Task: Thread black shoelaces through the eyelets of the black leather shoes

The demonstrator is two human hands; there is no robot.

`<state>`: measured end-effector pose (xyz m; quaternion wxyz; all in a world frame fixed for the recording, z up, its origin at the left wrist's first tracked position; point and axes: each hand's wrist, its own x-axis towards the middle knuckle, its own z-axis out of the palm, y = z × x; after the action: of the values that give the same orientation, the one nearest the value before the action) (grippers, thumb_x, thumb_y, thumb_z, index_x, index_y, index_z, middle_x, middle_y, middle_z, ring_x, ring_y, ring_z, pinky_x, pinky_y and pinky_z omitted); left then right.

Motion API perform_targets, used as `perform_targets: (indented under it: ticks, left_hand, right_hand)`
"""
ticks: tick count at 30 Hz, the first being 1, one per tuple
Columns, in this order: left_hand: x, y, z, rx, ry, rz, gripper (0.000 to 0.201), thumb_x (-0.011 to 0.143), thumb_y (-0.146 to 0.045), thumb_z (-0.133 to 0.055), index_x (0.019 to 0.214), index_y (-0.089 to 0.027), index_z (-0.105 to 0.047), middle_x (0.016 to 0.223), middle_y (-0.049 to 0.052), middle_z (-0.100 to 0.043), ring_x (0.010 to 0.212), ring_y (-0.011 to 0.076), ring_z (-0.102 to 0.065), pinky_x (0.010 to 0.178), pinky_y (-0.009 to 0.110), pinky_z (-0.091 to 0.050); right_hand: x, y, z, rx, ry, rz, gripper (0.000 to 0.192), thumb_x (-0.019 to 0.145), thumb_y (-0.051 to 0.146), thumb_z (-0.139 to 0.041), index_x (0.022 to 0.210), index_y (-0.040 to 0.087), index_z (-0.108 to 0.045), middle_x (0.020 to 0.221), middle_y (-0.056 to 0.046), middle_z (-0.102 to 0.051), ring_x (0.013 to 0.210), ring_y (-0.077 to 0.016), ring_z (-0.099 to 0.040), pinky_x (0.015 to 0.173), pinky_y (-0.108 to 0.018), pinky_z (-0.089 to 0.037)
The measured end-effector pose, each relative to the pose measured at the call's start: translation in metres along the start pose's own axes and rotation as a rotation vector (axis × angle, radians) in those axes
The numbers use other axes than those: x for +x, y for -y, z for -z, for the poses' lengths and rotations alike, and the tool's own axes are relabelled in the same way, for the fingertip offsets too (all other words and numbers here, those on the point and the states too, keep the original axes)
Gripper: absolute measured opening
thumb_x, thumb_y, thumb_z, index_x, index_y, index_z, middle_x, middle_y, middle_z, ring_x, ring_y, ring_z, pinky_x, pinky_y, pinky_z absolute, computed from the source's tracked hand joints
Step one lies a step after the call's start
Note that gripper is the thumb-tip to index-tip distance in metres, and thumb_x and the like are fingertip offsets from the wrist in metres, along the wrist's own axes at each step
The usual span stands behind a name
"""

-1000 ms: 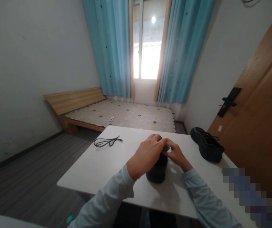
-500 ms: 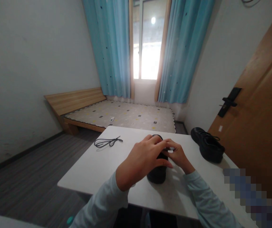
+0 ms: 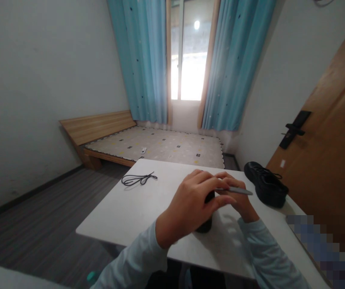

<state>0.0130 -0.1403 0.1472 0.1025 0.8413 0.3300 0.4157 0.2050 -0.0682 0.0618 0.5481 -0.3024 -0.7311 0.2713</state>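
A black shoe [image 3: 205, 225] stands on the white table under my two hands, its upper mostly covered by them. My left hand [image 3: 193, 200] lies over the shoe from the left, fingers bent. Between its index finger and thumb a slim grey tool [image 3: 238, 190] with a tapered end sticks out to the right; its kind is unclear. My right hand [image 3: 240, 200] is behind the tool, on the shoe's right side, with fingers curled in towards the shoe. Its fingertips are hidden behind my left hand, so what they grip does not show.
A black cord, perhaps a shoelace [image 3: 136, 179], lies looped at the table's [image 3: 115, 216] far left. A second black shoe [image 3: 265, 184] rests near its right edge. Beyond are a bed [image 3: 160, 144] with a small white object [image 3: 143, 151], and a wooden door [image 3: 335, 132] at right.
My left hand has shifted slightly right, covering more of the shoe. The grey tool now sticks out farther to the right, across my right hand, which has turned and closed in.
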Motion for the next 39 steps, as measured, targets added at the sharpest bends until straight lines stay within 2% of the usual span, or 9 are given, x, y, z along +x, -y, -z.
perform_targets:
  ticks: [4, 9, 12, 16, 23, 27, 30, 35, 39]
  left_hand:
    - [0.008, 0.031, 0.001, -0.057, -0.100, 0.289, 0.044, 0.091, -0.050, -0.035, 0.088, -0.017, -0.064, 0.083, 0.004, -0.066, 0.078, 0.0152, -0.059, 0.073, 0.026, -0.045]
    - [0.009, 0.078, -0.017, -0.155, 0.196, 0.520, 0.067, 0.087, -0.062, -0.024, 0.065, -0.016, -0.065, 0.061, 0.004, -0.065, 0.059, 0.0141, -0.058, 0.061, 0.024, -0.042]
    - [0.006, 0.096, -0.032, -0.279, 0.226, 0.603, 0.064, 0.085, -0.064, -0.027, 0.072, -0.014, -0.064, 0.057, 0.004, -0.065, 0.052, 0.0128, -0.057, 0.055, 0.022, -0.042]
    - [0.009, 0.101, -0.043, -0.526, 0.239, 0.716, 0.050, 0.085, -0.059, -0.037, 0.096, -0.014, -0.055, 0.067, 0.006, -0.068, 0.051, 0.0116, -0.058, 0.046, 0.019, -0.041]
    - [0.021, 0.090, -0.038, -0.719, 0.053, 0.714, 0.034, 0.081, -0.033, -0.060, 0.108, -0.015, -0.050, 0.075, 0.003, -0.064, 0.057, 0.0096, -0.060, 0.044, 0.015, -0.044]
    - [0.023, 0.094, -0.037, -0.788, 0.000, 0.711, 0.047, 0.077, -0.023, -0.064, 0.120, -0.016, -0.044, 0.084, 0.005, -0.065, 0.066, 0.0111, -0.060, 0.047, 0.015, -0.046]
    - [0.020, 0.104, -0.040, -0.811, -0.017, 0.733, 0.054, 0.076, -0.020, -0.064, 0.125, -0.016, -0.040, 0.090, 0.007, -0.065, 0.068, 0.0115, -0.060, 0.048, 0.015, -0.045]
    - [0.013, 0.123, -0.048, -0.799, -0.012, 0.753, 0.044, 0.074, -0.020, -0.063, 0.116, -0.016, -0.049, 0.089, 0.007, -0.065, 0.071, 0.0117, -0.060, 0.051, 0.015, -0.044]
    - [0.008, 0.134, -0.053, -0.793, 0.009, 0.735, 0.035, 0.074, -0.022, -0.063, 0.107, -0.015, -0.053, 0.094, 0.008, -0.065, 0.074, 0.0126, -0.060, 0.053, 0.017, -0.045]
  right_hand:
    - [0.001, -0.004, -0.001, 0.080, -0.134, -0.074, 0.020, 0.067, 0.032, -0.076, 0.082, 0.023, -0.069, 0.086, -0.004, -0.068, 0.084, -0.0213, -0.062, 0.080, -0.039, -0.052]
    - [0.003, -0.005, 0.001, 0.181, -0.218, -0.075, 0.015, 0.065, 0.029, -0.077, 0.076, 0.024, -0.068, 0.085, -0.002, -0.068, 0.082, -0.0210, -0.063, 0.077, -0.039, -0.053]
    - [0.003, -0.005, 0.004, 0.241, -0.265, -0.059, 0.014, 0.065, 0.028, -0.077, 0.076, 0.025, -0.068, 0.088, -0.002, -0.067, 0.084, -0.0216, -0.063, 0.077, -0.040, -0.053]
    - [0.002, -0.004, 0.006, 0.242, -0.278, -0.015, 0.015, 0.065, 0.032, -0.077, 0.074, 0.026, -0.067, 0.093, -0.003, -0.066, 0.090, -0.0231, -0.062, 0.084, -0.045, -0.051]
    - [0.002, 0.000, 0.009, 0.283, -0.115, 0.038, 0.017, 0.066, 0.045, -0.075, 0.069, 0.028, -0.072, 0.101, -0.006, -0.062, 0.102, -0.0265, -0.059, 0.098, -0.052, -0.043]
    - [0.002, 0.000, 0.006, 0.242, 0.002, -0.028, 0.021, 0.057, 0.042, -0.082, 0.071, 0.029, -0.074, 0.113, -0.006, -0.060, 0.110, -0.0306, -0.056, 0.094, -0.049, -0.047]
    - [0.002, -0.003, 0.000, 0.195, 0.047, -0.054, 0.018, 0.059, 0.039, -0.081, 0.071, 0.028, -0.074, 0.118, -0.005, -0.058, 0.115, -0.0303, -0.053, 0.097, -0.049, -0.045]
    - [0.003, -0.011, -0.007, 0.078, 0.135, -0.002, 0.013, 0.066, 0.030, -0.077, 0.079, 0.028, -0.074, 0.123, -0.005, -0.056, 0.121, -0.0279, -0.048, 0.105, -0.047, -0.036]
    - [0.004, -0.014, -0.007, -0.029, 0.181, -0.019, 0.029, 0.070, 0.024, -0.073, 0.098, 0.030, -0.071, 0.127, -0.005, -0.054, 0.122, -0.0266, -0.047, 0.106, -0.047, -0.034]
